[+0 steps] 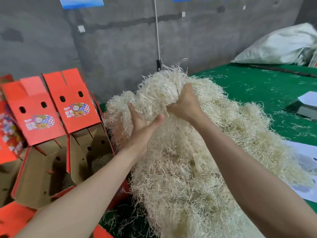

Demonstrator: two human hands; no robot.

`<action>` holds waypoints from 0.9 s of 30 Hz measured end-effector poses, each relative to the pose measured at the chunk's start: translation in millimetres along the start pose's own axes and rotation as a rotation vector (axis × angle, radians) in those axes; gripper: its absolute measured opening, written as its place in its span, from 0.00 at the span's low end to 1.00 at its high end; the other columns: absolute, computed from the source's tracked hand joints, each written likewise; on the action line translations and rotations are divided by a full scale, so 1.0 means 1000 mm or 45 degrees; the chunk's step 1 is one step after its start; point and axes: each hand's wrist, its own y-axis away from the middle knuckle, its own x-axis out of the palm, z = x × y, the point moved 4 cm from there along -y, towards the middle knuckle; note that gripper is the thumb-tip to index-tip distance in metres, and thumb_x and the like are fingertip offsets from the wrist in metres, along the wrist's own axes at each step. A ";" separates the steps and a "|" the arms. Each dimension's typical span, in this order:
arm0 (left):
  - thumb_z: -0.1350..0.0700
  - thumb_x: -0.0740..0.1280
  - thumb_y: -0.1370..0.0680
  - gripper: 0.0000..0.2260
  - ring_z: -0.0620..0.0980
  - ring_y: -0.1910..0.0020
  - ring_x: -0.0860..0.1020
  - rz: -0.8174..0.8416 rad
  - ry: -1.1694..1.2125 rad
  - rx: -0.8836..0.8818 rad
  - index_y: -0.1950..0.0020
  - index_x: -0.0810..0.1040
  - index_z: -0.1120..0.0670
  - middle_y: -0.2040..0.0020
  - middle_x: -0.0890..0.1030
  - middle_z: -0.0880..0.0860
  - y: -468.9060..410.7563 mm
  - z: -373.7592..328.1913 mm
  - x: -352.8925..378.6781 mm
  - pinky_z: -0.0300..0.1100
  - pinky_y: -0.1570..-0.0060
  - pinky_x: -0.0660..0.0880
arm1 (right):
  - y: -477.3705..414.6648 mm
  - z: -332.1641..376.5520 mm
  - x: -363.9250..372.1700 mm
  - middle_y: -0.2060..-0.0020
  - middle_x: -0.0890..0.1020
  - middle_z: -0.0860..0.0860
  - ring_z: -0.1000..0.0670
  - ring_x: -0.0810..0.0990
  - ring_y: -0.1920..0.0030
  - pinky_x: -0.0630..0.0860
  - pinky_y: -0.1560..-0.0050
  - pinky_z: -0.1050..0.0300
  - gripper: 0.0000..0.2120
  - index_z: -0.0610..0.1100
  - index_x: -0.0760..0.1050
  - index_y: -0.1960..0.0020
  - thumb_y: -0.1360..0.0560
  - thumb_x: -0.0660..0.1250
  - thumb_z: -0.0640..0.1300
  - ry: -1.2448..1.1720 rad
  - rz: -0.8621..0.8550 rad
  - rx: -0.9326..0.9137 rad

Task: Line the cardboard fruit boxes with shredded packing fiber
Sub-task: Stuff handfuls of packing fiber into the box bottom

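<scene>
A big heap of pale shredded packing fiber (193, 165) lies on the green table. My right hand (186, 104) grips a raised clump of fiber (161, 88) at the top of the heap. My left hand (143, 125) is under that clump, palm up, fingers straight and partly buried in the strands. Left of the heap stand open red cardboard fruit boxes: the nearest box (80, 152) holds a little fiber at its bottom, and the box beside it (41, 169) shows bare brown cardboard inside.
The green table (267, 86) stretches right, strewn with loose strands. White paper sheets (307, 170) lie at its right edge, a grey sack (281, 47) at the back right. A grey wall with a white cord (157, 31) stands behind. More red boxes crowd the left edge.
</scene>
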 end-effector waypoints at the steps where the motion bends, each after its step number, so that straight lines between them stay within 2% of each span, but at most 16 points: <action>1: 0.32 0.76 0.50 0.67 0.50 0.25 0.55 0.029 0.073 -0.061 0.27 0.31 0.40 0.22 0.48 0.50 -0.001 -0.004 0.006 0.60 0.29 0.52 | 0.000 0.012 0.004 0.61 0.74 0.51 0.54 0.75 0.63 0.73 0.71 0.62 0.27 0.44 0.59 0.44 0.33 0.73 0.37 0.089 0.090 -0.033; 3: 0.34 0.76 0.47 0.58 0.49 0.38 0.75 0.001 0.208 -0.238 0.24 0.52 0.47 0.33 0.73 0.53 -0.006 -0.012 0.014 0.50 0.37 0.70 | 0.009 0.028 0.022 0.59 0.74 0.51 0.52 0.76 0.58 0.70 0.70 0.69 0.21 0.43 0.65 0.48 0.33 0.74 0.37 0.312 0.398 -0.141; 5: 0.43 0.75 0.38 0.28 0.50 0.54 0.81 -0.158 0.243 -0.374 0.41 0.75 0.50 0.49 0.81 0.51 -0.014 -0.016 0.006 0.46 0.51 0.79 | 0.024 0.025 0.034 0.49 0.77 0.50 0.51 0.77 0.47 0.73 0.58 0.72 0.21 0.42 0.70 0.41 0.32 0.72 0.35 0.250 0.745 -0.156; 7: 0.54 0.73 0.31 0.14 0.56 0.54 0.82 -0.284 0.328 -0.486 0.48 0.78 0.57 0.48 0.81 0.55 -0.019 -0.010 -0.012 0.53 0.48 0.78 | 0.031 0.017 0.022 0.39 0.75 0.49 0.51 0.77 0.43 0.76 0.48 0.64 0.32 0.45 0.66 0.31 0.32 0.73 0.36 -0.036 0.966 -0.049; 9: 0.58 0.68 0.26 0.13 0.58 0.54 0.82 -0.374 0.330 -0.542 0.44 0.76 0.62 0.47 0.81 0.58 -0.015 -0.003 -0.033 0.55 0.50 0.78 | 0.022 0.006 -0.001 0.34 0.72 0.47 0.49 0.77 0.42 0.76 0.42 0.54 0.39 0.50 0.61 0.28 0.33 0.75 0.41 -0.146 0.872 -0.018; 11: 0.56 0.67 0.26 0.10 0.55 0.61 0.83 -0.379 0.285 -0.528 0.48 0.77 0.60 0.55 0.82 0.56 -0.012 0.001 -0.045 0.48 0.63 0.79 | 0.009 -0.013 -0.012 0.28 0.63 0.48 0.46 0.67 0.31 0.64 0.32 0.45 0.47 0.53 0.53 0.25 0.36 0.77 0.49 0.140 0.675 -0.048; 13: 0.54 0.67 0.27 0.09 0.52 0.66 0.82 -0.359 0.266 -0.494 0.50 0.77 0.57 0.62 0.82 0.55 -0.010 0.001 -0.049 0.42 0.68 0.77 | 0.015 -0.026 0.006 0.24 0.50 0.52 0.47 0.49 0.25 0.46 0.28 0.42 0.57 0.54 0.39 0.24 0.39 0.76 0.56 0.455 0.698 -0.144; 14: 0.55 0.67 0.27 0.06 0.51 0.69 0.82 -0.354 0.266 -0.458 0.52 0.77 0.56 0.65 0.82 0.54 -0.010 -0.001 -0.050 0.40 0.71 0.77 | 0.024 -0.034 0.024 0.24 0.48 0.52 0.48 0.46 0.25 0.40 0.28 0.41 0.59 0.54 0.35 0.25 0.39 0.76 0.58 0.557 0.739 -0.175; 16: 0.57 0.65 0.25 0.04 0.48 0.74 0.80 -0.334 0.288 -0.381 0.58 0.78 0.54 0.67 0.80 0.54 -0.010 -0.007 -0.051 0.36 0.75 0.75 | 0.045 -0.053 0.059 0.28 0.62 0.48 0.46 0.58 0.28 0.40 0.28 0.39 0.55 0.48 0.42 0.24 0.37 0.74 0.59 0.641 0.778 -0.156; 18: 0.56 0.64 0.25 0.05 0.52 0.63 0.81 -0.277 0.215 -0.325 0.53 0.80 0.52 0.61 0.81 0.55 -0.009 -0.011 -0.053 0.41 0.64 0.77 | 0.060 -0.073 0.082 0.49 0.77 0.48 0.49 0.73 0.45 0.60 0.29 0.44 0.27 0.40 0.66 0.37 0.30 0.71 0.51 0.634 0.760 -0.125; 19: 0.54 0.66 0.26 0.10 0.55 0.54 0.80 -0.208 0.083 -0.319 0.48 0.80 0.55 0.53 0.81 0.58 -0.008 -0.013 -0.053 0.46 0.53 0.76 | 0.062 -0.078 0.084 0.57 0.76 0.49 0.50 0.74 0.52 0.69 0.34 0.49 0.12 0.40 0.72 0.49 0.27 0.69 0.46 0.611 0.712 -0.098; 20: 0.50 0.68 0.30 0.14 0.57 0.45 0.77 -0.094 -0.099 -0.342 0.48 0.81 0.56 0.45 0.79 0.59 -0.005 -0.015 -0.051 0.51 0.41 0.72 | 0.060 -0.083 0.081 0.57 0.77 0.47 0.50 0.75 0.54 0.73 0.39 0.53 0.05 0.39 0.73 0.54 0.26 0.66 0.41 0.593 0.644 -0.045; 22: 0.49 0.73 0.38 0.12 0.55 0.39 0.73 0.178 -0.461 -0.494 0.57 0.83 0.51 0.43 0.79 0.54 0.003 -0.010 -0.044 0.53 0.31 0.63 | 0.053 -0.089 0.063 0.45 0.77 0.40 0.46 0.76 0.47 0.72 0.40 0.56 0.05 0.35 0.74 0.49 0.25 0.63 0.34 0.472 0.550 0.126; 24: 0.50 0.73 0.37 0.06 0.50 0.41 0.74 0.432 -0.714 -0.619 0.62 0.82 0.47 0.54 0.81 0.43 0.012 -0.006 -0.035 0.48 0.30 0.61 | 0.055 -0.097 0.048 0.32 0.66 0.37 0.43 0.72 0.40 0.71 0.41 0.54 0.16 0.32 0.68 0.36 0.23 0.57 0.31 0.294 0.540 0.351; 25: 0.50 0.74 0.37 0.09 0.49 0.40 0.74 0.527 -0.832 -0.646 0.59 0.83 0.48 0.55 0.81 0.40 0.014 -0.004 -0.031 0.44 0.31 0.61 | 0.058 -0.102 0.042 0.30 0.64 0.38 0.43 0.71 0.40 0.72 0.45 0.56 0.18 0.33 0.64 0.32 0.21 0.56 0.33 0.201 0.507 0.432; 27: 0.50 0.75 0.35 0.23 0.52 0.33 0.69 0.679 -1.091 -0.692 0.42 0.78 0.55 0.41 0.77 0.45 0.015 0.001 -0.022 0.40 0.33 0.60 | 0.060 -0.110 0.036 0.32 0.69 0.39 0.43 0.71 0.41 0.70 0.49 0.57 0.16 0.33 0.68 0.34 0.20 0.55 0.37 -0.010 0.373 0.547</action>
